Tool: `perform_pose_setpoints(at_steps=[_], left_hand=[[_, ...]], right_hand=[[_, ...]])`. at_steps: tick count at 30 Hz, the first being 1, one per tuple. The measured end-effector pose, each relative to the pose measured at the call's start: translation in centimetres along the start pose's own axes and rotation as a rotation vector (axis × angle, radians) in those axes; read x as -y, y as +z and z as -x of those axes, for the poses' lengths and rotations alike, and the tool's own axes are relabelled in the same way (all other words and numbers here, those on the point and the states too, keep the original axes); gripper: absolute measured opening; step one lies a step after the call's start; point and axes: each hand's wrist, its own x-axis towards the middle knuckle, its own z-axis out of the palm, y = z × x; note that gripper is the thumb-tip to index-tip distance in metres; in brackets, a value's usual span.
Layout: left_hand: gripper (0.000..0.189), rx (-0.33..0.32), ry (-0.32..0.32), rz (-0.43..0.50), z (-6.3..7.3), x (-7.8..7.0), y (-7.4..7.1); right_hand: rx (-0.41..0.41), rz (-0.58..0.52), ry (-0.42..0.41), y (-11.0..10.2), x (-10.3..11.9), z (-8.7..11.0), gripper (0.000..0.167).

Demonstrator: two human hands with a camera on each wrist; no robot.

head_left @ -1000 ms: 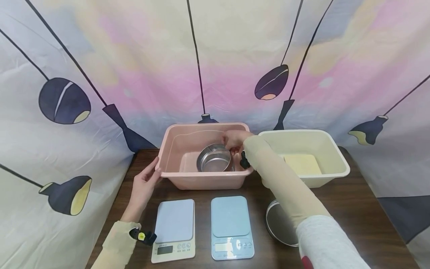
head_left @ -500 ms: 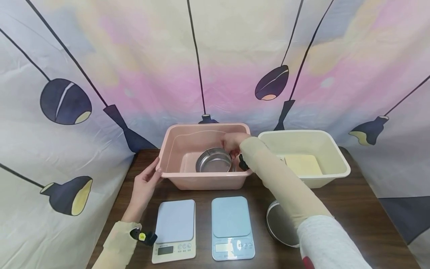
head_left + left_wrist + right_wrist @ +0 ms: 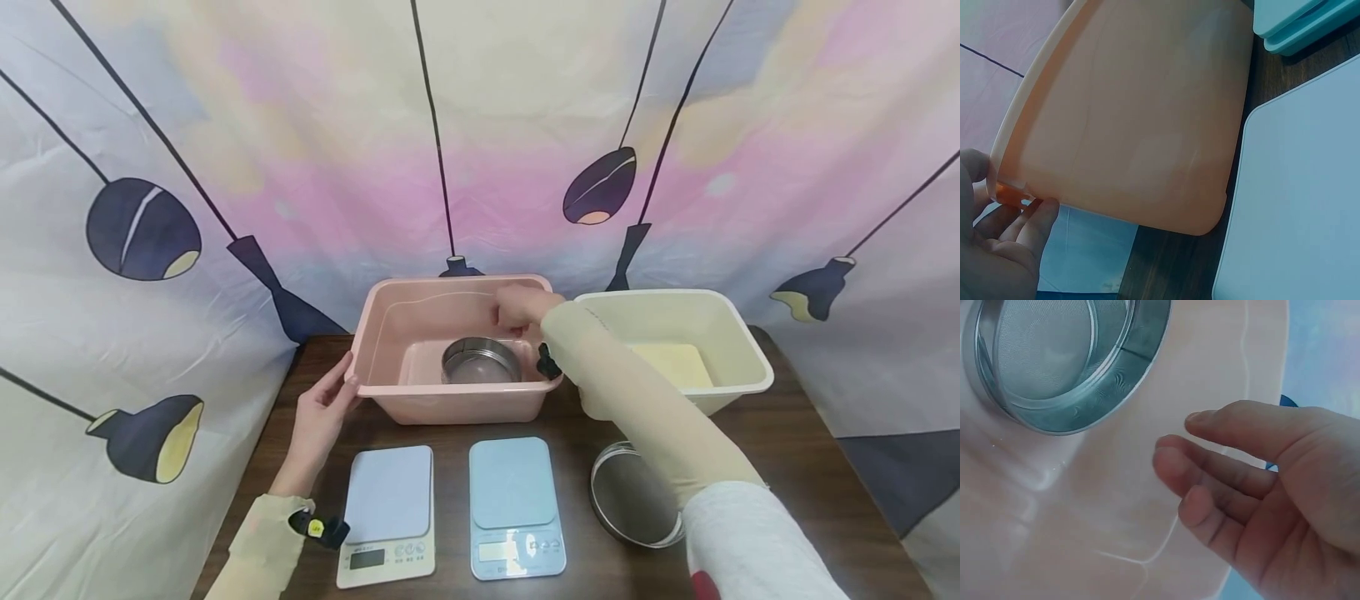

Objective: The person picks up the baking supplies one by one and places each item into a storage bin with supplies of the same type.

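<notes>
My left hand (image 3: pixel 318 417) grips the near left rim of the pink plastic basin (image 3: pixel 450 406), thumb and fingers on either side of the edge in the left wrist view. Inside the basin, towards its right, a round metal sieve (image 3: pixel 480 347) with fine mesh rests on the floor. My right hand (image 3: pixel 521 307) hovers behind and to the right of it. In the right wrist view its fingers (image 3: pixel 1194 506) are loosely bent and hold nothing, with a gap between them and the sieve's steel wall (image 3: pixel 1141 353).
A white kitchen scale (image 3: pixel 388 508) and a light blue one (image 3: pixel 516 500) lie in front of the basin. Another round sieve (image 3: pixel 633 500) lies right of them, partly under my right forearm. A cream basin (image 3: pixel 723 398) stands at the right. Printed cloth (image 3: pixel 480 125) hangs behind.
The right hand has let go of the sieve and drawn slightly up and back from it. The sieve now lies flatter on the basin floor. The left hand has stayed on the rim.
</notes>
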Motion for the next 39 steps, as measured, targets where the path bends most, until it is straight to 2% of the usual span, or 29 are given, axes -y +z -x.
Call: perform_pose_setpoints(at_steps=[3,7,13,21,25,31,39], left_hand=[[0.051,-0.001,-0.003,0.002,-0.1,0.1,0.0],[0.051,-0.003,0.001,0.007,-0.2,0.2,0.1],[0.051,-0.007,0.008,0.022,-0.4,0.3,0.2],[0.051,-0.019,0.003,0.036,-0.5,0.4,0.2],[0.051,-0.025,-0.007,0.037,-0.3,0.5,0.3],[0.052,-0.025,-0.010,0.043,0.0,0.5,0.4],[0.051,-0.028,-0.010,0.022,0.1,0.1,0.3]], right_hand=[[0.000,0.034,-0.044,-0.7,-0.2,0.5,0.044],[-0.044,0.051,-0.096,-0.8,-0.6,1.0,0.038],[-0.095,0.071,-0.129,-1.1,-0.9,1.9,0.032],[-0.157,-0.010,-0.213,-1.3,-1.6,3.6,0.019],[-0.184,0.002,-0.252,-1.2,-2.1,4.8,0.016],[-0.219,0.014,-0.260,-1.0,-3.1,7.0,0.019],[-0.260,-0.031,-0.264,-0.8,-4.3,10.3,0.019]])
